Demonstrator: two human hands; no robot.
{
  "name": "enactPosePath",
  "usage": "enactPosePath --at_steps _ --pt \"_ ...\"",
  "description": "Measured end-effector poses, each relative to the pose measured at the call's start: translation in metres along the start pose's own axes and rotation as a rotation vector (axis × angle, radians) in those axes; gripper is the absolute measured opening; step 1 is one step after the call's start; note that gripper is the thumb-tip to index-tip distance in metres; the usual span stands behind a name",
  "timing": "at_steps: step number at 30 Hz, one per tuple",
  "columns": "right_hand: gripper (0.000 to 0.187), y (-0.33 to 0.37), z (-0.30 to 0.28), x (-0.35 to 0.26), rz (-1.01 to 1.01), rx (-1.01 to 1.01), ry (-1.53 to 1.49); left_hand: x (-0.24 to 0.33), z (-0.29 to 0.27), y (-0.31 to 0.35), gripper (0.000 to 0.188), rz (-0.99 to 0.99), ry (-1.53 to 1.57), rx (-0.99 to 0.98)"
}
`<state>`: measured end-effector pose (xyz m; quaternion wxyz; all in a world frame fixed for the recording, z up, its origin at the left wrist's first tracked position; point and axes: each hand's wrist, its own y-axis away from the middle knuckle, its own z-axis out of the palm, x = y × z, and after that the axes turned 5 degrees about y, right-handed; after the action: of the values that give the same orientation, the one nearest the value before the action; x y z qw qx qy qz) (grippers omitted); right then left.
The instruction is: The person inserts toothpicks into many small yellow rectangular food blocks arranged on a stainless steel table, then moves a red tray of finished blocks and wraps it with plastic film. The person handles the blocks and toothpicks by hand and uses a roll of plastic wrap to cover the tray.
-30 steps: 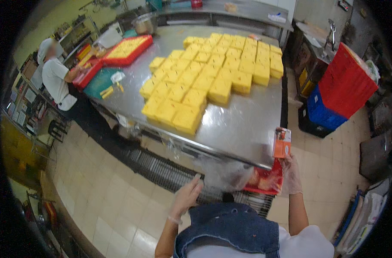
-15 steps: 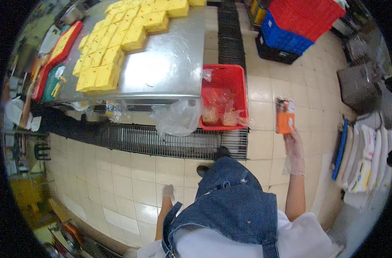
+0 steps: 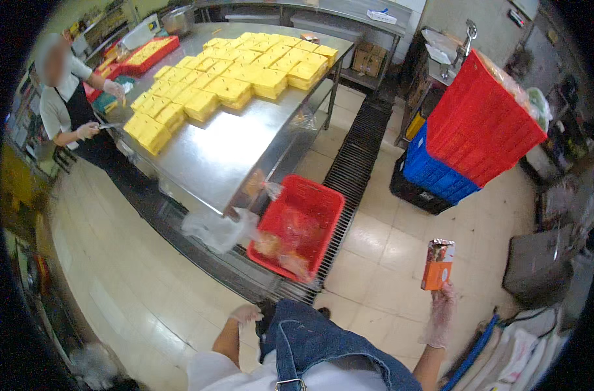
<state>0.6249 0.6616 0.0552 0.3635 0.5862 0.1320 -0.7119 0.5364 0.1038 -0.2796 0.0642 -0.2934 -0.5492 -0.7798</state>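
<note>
Head view: the tiled floor (image 3: 375,254) underlies the scene. On it, at upper left, stands a steel table (image 3: 219,153), one corner toward the wearer. A dark grate (image 3: 359,150) runs along the floor to its right. A co-worker (image 3: 62,107) stands at the table's left side. Well right of the table rise stacked crates (image 3: 457,146): red over blue over black. Yellow blocks (image 3: 225,81) lie side by side in rows across the table's far and left parts. A denim apron (image 3: 329,345) covers the wearer's front. Just beside the table's near corner sits a red bin (image 3: 320,195), holding clear bags, their contents indistinct. The gloved right hand (image 3: 442,309) extends right of the bin, fingers clamped on the lower end of an orange box (image 3: 438,264), held above the floor. The gloved left hand (image 3: 246,314) is beside the apron, with nothing visible in it; whether its fingers are apart or together cannot be told.
</note>
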Motion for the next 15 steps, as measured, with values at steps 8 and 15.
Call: enactPosePath --at_steps 8,15 --pt "0.021 -0.166 0.046 -0.026 0.058 -0.156 -0.157 0.089 0.084 -0.072 0.026 0.365 -1.382 0.002" --pt "0.014 -0.311 0.039 -0.052 0.049 -0.029 -0.122 0.220 0.140 -0.254 0.034 -0.044 -1.272 -0.043"
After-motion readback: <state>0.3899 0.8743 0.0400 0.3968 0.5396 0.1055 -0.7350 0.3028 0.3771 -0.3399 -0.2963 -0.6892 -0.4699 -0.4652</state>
